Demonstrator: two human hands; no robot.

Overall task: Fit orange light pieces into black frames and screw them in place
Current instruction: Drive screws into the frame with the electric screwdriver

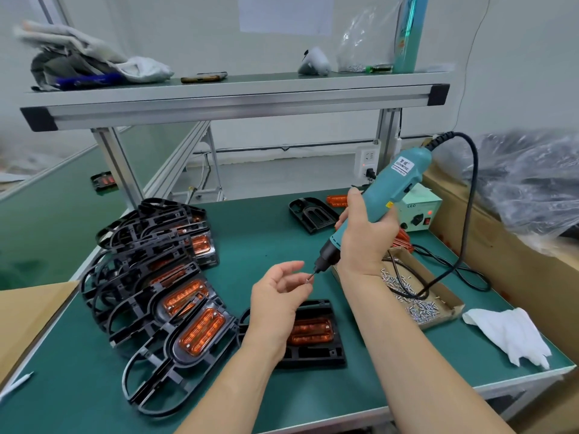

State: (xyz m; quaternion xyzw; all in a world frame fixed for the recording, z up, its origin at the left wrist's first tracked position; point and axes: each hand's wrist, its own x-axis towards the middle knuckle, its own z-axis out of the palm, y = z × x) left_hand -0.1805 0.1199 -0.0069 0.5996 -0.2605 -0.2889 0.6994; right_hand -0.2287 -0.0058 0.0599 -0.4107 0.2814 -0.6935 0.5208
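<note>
Bright, soft light, faint shadows. The shiny orange light pieces (202,332) glint. The crinkly clear plastic sheet (529,183) at the edge looks blurry.

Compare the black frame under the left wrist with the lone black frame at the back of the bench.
The near frame holds an orange light piece; the far frame shows only empty slots. The near frame lies square to the viewer, partly hidden by the left hand; the far frame sits turned at an angle. Both are black and lie flat on the green mat.
</note>
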